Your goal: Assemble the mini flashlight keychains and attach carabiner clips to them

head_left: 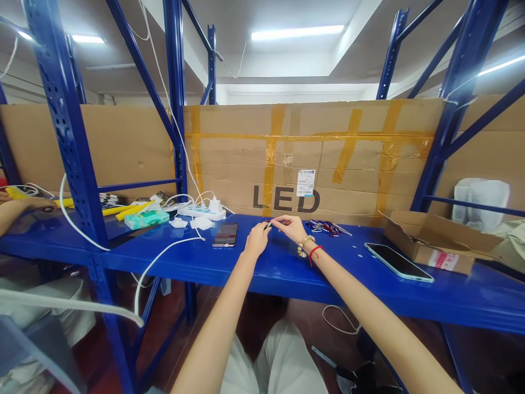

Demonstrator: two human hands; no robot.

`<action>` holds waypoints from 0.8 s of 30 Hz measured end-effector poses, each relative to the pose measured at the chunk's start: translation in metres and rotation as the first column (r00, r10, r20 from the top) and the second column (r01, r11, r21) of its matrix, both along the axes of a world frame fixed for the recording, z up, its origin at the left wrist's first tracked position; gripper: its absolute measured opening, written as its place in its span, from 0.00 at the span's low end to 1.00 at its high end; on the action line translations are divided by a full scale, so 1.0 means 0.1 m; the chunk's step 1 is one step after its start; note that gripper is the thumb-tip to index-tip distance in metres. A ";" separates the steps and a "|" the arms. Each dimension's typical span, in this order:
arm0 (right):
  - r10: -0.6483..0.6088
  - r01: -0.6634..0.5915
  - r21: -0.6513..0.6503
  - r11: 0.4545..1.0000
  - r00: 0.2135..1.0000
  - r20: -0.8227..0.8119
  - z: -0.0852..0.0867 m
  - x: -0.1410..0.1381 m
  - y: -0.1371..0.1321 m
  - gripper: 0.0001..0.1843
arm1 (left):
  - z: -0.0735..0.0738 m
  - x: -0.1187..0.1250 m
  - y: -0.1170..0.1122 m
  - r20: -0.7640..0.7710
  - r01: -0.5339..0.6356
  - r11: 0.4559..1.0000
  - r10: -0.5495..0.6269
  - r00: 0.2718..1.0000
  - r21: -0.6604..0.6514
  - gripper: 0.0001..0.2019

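Note:
My left hand [257, 239] is closed near the middle of the blue shelf top [283, 271], its fingertips pinched around a small dark piece [268, 225] too small to name. From the right, my right hand [290, 226] meets it, with thumb and forefinger drawn together at the same piece. A beaded bracelet [304, 246] and a red string [315, 255] circle my right wrist. Just beyond that wrist lies a pile of slim red, blue and silver pieces [328, 228]. A dark-screened phone [225, 235] lies left of my left hand.
On the right are a second phone [397, 262] and an open cardboard box [437, 241]. To the left stand a power strip [205, 210] with white cables and a green packet [146, 219]. Cardboard [241, 158] walls the back. Another person's hand [24, 207] reaches in at far left.

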State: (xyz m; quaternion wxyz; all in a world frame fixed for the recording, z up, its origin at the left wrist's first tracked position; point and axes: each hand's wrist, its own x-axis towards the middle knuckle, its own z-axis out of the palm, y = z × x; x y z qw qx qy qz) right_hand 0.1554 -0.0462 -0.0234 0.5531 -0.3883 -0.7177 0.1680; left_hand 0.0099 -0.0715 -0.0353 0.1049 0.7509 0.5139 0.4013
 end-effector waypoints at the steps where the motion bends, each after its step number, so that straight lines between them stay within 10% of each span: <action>1: 0.001 -0.001 -0.005 1.000 1.000 -0.003 0.00 0.00 0.00 0.22 | 0.00 0.00 -0.01 -0.003 0.007 1.000 -0.007 1.000 -0.002 0.13; 24: 0.147 -0.131 -0.259 0.957 0.988 0.043 -0.02 0.04 0.00 0.26 | 0.02 -0.02 -0.06 -0.073 -0.005 0.997 0.011 0.997 0.079 0.09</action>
